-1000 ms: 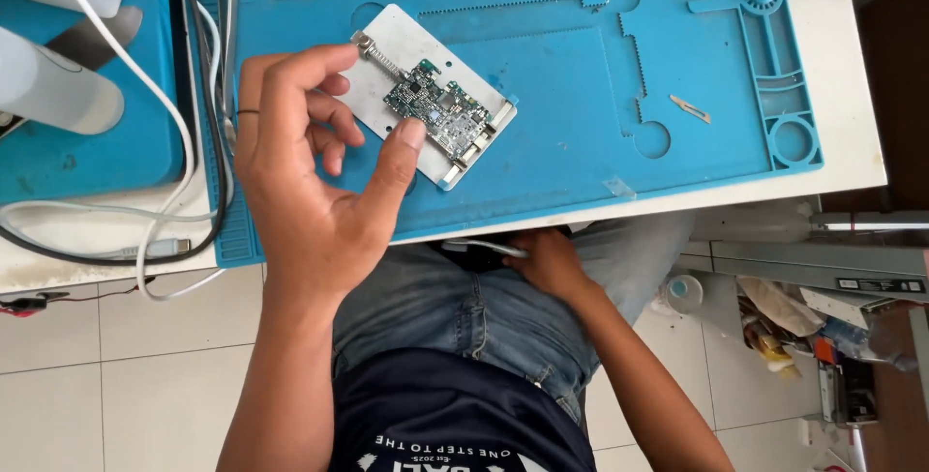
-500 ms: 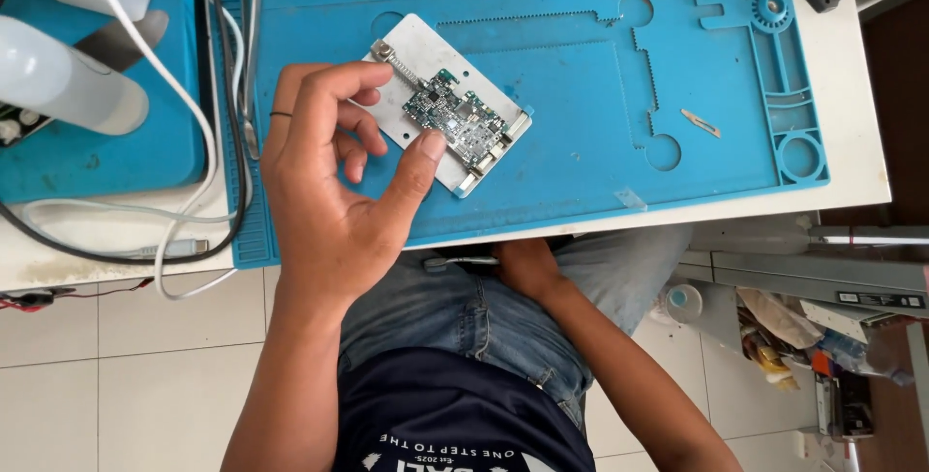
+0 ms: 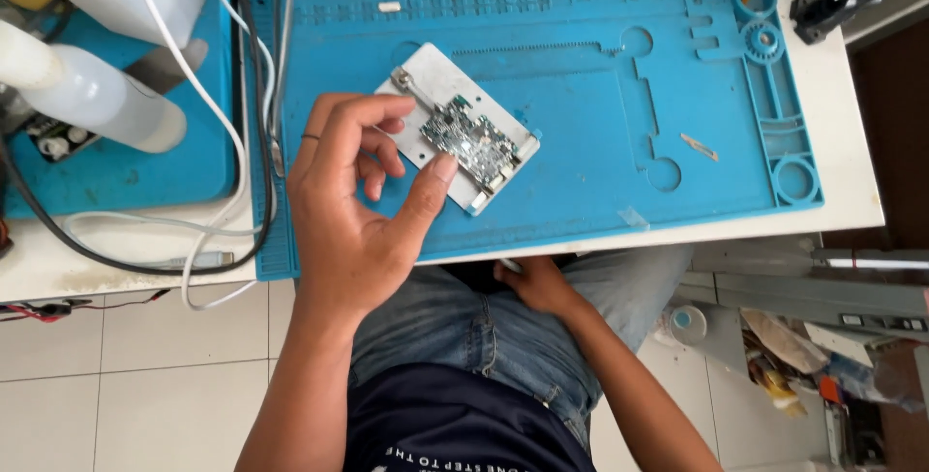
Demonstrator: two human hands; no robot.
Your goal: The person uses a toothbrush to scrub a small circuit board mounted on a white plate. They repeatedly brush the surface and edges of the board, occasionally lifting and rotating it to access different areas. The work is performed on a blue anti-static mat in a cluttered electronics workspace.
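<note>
A left hand [image 3: 353, 211] pinches a metal holder plate [image 3: 431, 85] bearing a small circuit board [image 3: 467, 138] over the blue work mat [image 3: 581, 182] on the bench; the right hand [image 3: 537, 283] rests at the lap, fingers indistinct

Flat rectangular holder plate [image 3: 433, 85]: bare metal, pale grey, matt brushed look, faint sheen. Small green circuit board [image 3: 466, 139] clamped on it: densely studded, silvery solder glinting. Large blue work mat [image 3: 581, 182]: rubbery, matt, smooth with moulded recesses and ridges. White tabletop [image 3: 852, 172]: smooth, low gloss. Translucent white squeeze bottle [image 3: 87, 95]: soft plastic, slightly frosted. White cables [image 3: 208, 104]: smooth plastic sheath. Blue denim jeans [image 3: 484, 327]: woven cloth, worn, matt. White floor tiles [image 3: 145, 375]: glazed, smooth.
</note>
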